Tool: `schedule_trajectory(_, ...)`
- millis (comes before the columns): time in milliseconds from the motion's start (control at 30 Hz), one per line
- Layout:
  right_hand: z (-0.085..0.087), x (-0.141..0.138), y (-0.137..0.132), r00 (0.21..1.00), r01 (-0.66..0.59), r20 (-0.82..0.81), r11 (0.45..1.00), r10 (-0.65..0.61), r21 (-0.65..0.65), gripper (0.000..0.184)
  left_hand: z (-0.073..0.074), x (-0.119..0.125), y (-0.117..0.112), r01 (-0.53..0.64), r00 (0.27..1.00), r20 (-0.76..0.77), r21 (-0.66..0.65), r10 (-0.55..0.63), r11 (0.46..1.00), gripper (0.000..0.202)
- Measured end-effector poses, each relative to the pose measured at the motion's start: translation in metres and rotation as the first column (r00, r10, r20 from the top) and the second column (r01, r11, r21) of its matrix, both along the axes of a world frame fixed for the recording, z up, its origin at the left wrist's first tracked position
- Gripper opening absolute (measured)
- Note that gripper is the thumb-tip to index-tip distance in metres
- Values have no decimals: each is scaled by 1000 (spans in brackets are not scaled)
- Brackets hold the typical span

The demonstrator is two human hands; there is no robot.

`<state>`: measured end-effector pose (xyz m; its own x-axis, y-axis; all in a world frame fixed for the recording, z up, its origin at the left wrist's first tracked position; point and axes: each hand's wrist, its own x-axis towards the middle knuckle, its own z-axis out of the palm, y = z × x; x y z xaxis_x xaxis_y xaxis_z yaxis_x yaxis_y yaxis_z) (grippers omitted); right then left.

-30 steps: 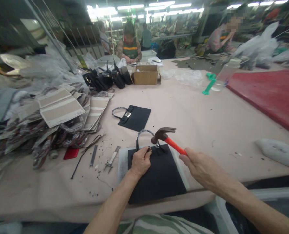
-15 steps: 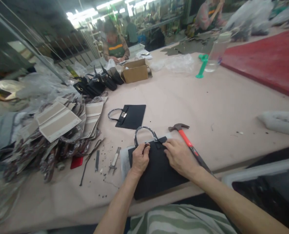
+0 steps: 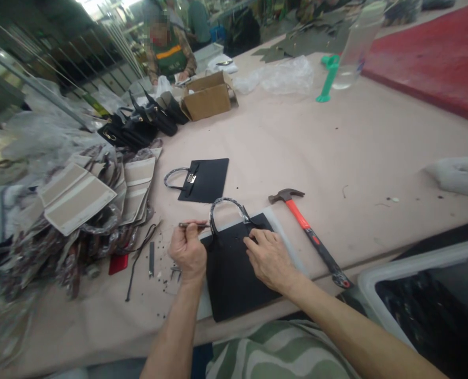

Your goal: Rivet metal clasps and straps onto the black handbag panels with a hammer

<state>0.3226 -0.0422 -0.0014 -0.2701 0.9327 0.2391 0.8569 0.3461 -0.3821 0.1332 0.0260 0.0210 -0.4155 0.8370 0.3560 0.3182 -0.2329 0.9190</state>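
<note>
A flat black bag panel (image 3: 234, 268) with a looped handle (image 3: 226, 206) lies on a white pad in front of me. My left hand (image 3: 187, 251) is closed round a thin metal punch (image 3: 192, 225) that points toward the handle's left base. My right hand (image 3: 268, 255) rests on the panel with fingers pressed down near its top edge, holding nothing. A hammer (image 3: 307, 234) with a red and black grip lies on the table just right of the panel.
A second black panel with a clasp (image 3: 202, 180) lies farther back. Small metal tools (image 3: 151, 259) and a red scrap (image 3: 118, 263) sit left of my hand. Stacked beige pieces (image 3: 79, 197), finished black bags (image 3: 137, 126), a cardboard box (image 3: 207, 97), a seated person (image 3: 166, 50), a red mat (image 3: 435, 58).
The hammer was set down on the table to the right. My right hand came onto the panel. My left hand drew left and now grips a thin punch.
</note>
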Motion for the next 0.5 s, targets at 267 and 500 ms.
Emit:
schedule_trajectory(267, -11, 4, -4, 969, 155, -203, 985, -138, 73, 14, -11, -112, 22, -351, 725, -672, -174, 150, 920, 24)
schedule_trajectory(500, -16, 16, 5, 761, 482, -494, 876, -421, -3, 24, -38, -77, 14, -119, 648, -756, -218, -91, 969, 31)
